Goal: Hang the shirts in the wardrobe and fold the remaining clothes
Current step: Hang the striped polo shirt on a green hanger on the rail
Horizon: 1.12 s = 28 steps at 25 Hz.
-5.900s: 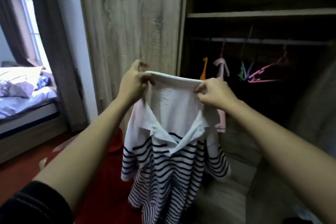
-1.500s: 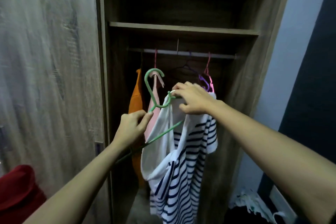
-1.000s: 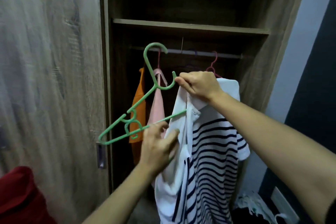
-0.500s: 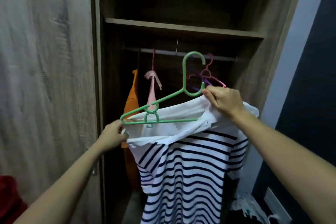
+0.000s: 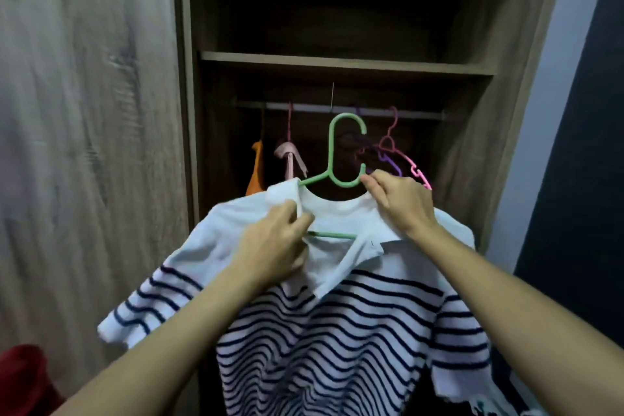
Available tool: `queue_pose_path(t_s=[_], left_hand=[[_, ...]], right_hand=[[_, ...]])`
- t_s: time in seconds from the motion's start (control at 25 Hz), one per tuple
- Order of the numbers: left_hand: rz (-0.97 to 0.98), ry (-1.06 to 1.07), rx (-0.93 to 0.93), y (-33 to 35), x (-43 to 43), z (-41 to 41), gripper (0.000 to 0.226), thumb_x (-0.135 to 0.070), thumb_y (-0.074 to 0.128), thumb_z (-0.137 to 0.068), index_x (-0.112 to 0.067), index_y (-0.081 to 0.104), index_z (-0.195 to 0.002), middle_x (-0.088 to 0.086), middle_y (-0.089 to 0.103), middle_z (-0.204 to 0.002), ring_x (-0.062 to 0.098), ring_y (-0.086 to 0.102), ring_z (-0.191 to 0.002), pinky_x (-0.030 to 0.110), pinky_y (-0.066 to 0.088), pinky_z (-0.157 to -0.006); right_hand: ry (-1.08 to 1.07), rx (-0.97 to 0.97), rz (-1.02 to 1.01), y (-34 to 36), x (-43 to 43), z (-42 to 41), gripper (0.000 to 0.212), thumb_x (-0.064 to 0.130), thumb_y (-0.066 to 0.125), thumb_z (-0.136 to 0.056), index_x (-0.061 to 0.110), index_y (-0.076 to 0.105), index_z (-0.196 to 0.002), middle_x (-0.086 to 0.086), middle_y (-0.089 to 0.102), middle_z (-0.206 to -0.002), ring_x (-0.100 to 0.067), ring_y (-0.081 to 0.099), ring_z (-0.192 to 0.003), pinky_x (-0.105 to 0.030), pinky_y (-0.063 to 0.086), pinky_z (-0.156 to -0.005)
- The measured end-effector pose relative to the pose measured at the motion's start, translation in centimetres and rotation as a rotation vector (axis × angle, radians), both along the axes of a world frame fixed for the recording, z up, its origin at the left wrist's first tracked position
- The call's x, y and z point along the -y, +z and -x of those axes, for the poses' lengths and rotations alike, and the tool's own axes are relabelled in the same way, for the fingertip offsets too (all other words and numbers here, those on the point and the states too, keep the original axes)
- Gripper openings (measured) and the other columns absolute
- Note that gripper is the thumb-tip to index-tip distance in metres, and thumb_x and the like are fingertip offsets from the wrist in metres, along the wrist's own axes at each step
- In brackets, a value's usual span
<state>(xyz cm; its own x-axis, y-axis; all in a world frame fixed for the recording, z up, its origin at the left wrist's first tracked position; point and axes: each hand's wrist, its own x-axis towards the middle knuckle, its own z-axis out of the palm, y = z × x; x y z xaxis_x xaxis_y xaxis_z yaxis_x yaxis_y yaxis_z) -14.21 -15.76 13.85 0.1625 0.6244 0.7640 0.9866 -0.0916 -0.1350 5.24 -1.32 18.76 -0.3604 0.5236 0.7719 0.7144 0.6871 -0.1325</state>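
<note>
A single wide-angle view is taken from the head, directed forward and slightly downward into the open wardrobe (image 5: pixel 341 64) at close range. Both forearms are seen reaching in from the lower edge; the hanging rail (image 5: pixel 337 109) is framed centrally.

Dim indoor light, falling from behind the camera onto the shirt (image 5: pixel 331 321) and both forearms. Deep shadow inside the wardrobe (image 5: pixel 324 3) above the shelf (image 5: pixel 344 64). Soft overall, slightly smeared at the door (image 5: pixel 84 145). Wide-angle bending of verticals toward the edges. No glare.
</note>
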Motion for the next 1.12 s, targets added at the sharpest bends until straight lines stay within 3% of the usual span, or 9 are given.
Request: queue_pose_path(t_s=[0.16, 0.28, 0.44, 0.52, 0.6, 0.72, 0.96, 1.04, 1.12], left_hand=[[-0.139, 0.006, 0.186, 2.6, 1.6, 3.5, 0.055, -0.056, 0.047, -0.082, -0.013, 0.061, -0.113, 0.007, 0.061, -0.104, 0.027, 0.056, -0.09, 0.039, 0.047, -0.074], [0.149, 0.083, 0.229, 3.0, 1.1, 6.1, 0.078, -0.087, 0.021, -0.073, -0.021, 0.057, -0.091, -0.005, 0.061, -0.076, 0.018, 0.058, -0.071, 0.032, 0.04, -0.057], [0.108, -0.117, 0.403, 1.8, 1.3, 7.4, 0.049, -0.072, 0.037, -0.081, -0.028, 0.058, -0.077, -0.006, 0.057, -0.063, 0.007, 0.056, -0.06, 0.024, 0.039, -0.052], [0.088, -0.17, 0.464, 2.4, 1.7, 8.1, 0.034, -0.061, 0.045, -0.084, -0.032, 0.059, -0.075, -0.007, 0.059, -0.065, 0.006, 0.057, -0.064, 0.014, 0.036, -0.052], [0.086, -0.192, 0.476, 2.9, 1.9, 8.6, 0.036, -0.062, 0.043, -0.083, -0.031, 0.06, -0.074, -0.014, 0.06, -0.072, 0.004, 0.056, -0.064, 0.013, 0.035, -0.051], [0.123, -0.214, 0.477, 3.7, 1.9, 9.3, 0.04, -0.063, 0.045, -0.082, -0.029, 0.063, -0.073, -0.011, 0.061, -0.067, 0.005, 0.055, -0.06, 0.015, 0.035, -0.051], [0.157, -0.24, 0.624, 5.4, 2.9, 10.6, 0.02, -0.054, 0.06, -0.084, -0.041, 0.071, -0.074, -0.022, 0.065, -0.067, -0.008, 0.055, -0.061, 0.011, 0.041, -0.055], [0.11, -0.232, 0.698, 6.2, 3.6, 11.7, 0.023, -0.064, 0.057, -0.074, -0.046, 0.071, -0.077, -0.025, 0.066, -0.068, -0.011, 0.055, -0.063, 0.009, 0.043, -0.057], [0.085, -0.177, 0.717, 6.9, 3.8, 12.9, 0.021, -0.067, 0.058, -0.073, -0.05, 0.07, -0.076, -0.026, 0.066, -0.066, -0.012, 0.053, -0.062, 0.009, 0.043, -0.058]], right_hand=[[0.112, -0.098, 0.016, 0.4, 0.5, -1.6, 0.056, 0.07, 0.027, -0.083, 0.028, 0.064, -0.088, 0.006, 0.057, -0.06, -0.017, 0.06, -0.071, -0.03, 0.036, -0.061], [0.12, -0.124, 0.041, 0.6, 1.0, -0.9, 0.059, 0.072, 0.026, -0.077, 0.031, 0.066, -0.089, 0.01, 0.057, -0.064, -0.01, 0.053, -0.07, -0.027, 0.033, -0.061], [0.173, -0.066, 0.136, 1.5, 0.7, -0.9, 0.06, 0.074, 0.025, -0.077, 0.033, 0.067, -0.094, 0.014, 0.062, -0.07, -0.005, 0.054, -0.07, -0.028, 0.036, -0.064], [0.323, -0.075, 0.413, 2.4, 0.4, -2.0, 0.061, 0.068, 0.021, -0.086, 0.031, 0.069, -0.096, 0.017, 0.061, -0.074, 0.001, 0.052, -0.072, -0.027, 0.038, -0.07], [0.403, 0.005, 0.571, 2.8, -0.2, -3.7, 0.038, 0.049, 0.034, -0.096, 0.029, 0.064, -0.084, 0.019, 0.056, -0.072, 0.003, 0.048, -0.067, -0.025, 0.036, -0.075], [0.44, 0.191, 0.414, 2.0, -1.0, -5.2, 0.009, 0.032, 0.061, -0.088, 0.039, 0.059, -0.083, 0.022, 0.057, -0.066, 0.002, 0.049, -0.064, -0.021, 0.039, -0.068], [0.324, 0.001, 0.443, -0.4, -1.7, -8.4, 0.053, 0.057, 0.071, -0.066, 0.032, 0.06, -0.112, 0.014, 0.065, -0.108, -0.006, 0.06, -0.096, -0.026, 0.045, -0.085], [0.311, -0.045, 0.555, -2.5, -2.1, -9.2, 0.045, 0.043, 0.067, -0.081, 0.025, 0.056, -0.12, 0.01, 0.06, -0.115, -0.008, 0.056, -0.103, -0.023, 0.043, -0.085], [0.287, -0.184, 0.614, -4.1, -2.5, -9.3, 0.02, 0.034, 0.062, -0.087, 0.023, 0.062, -0.103, 0.004, 0.065, -0.103, -0.012, 0.059, -0.096, -0.023, 0.046, -0.076]])
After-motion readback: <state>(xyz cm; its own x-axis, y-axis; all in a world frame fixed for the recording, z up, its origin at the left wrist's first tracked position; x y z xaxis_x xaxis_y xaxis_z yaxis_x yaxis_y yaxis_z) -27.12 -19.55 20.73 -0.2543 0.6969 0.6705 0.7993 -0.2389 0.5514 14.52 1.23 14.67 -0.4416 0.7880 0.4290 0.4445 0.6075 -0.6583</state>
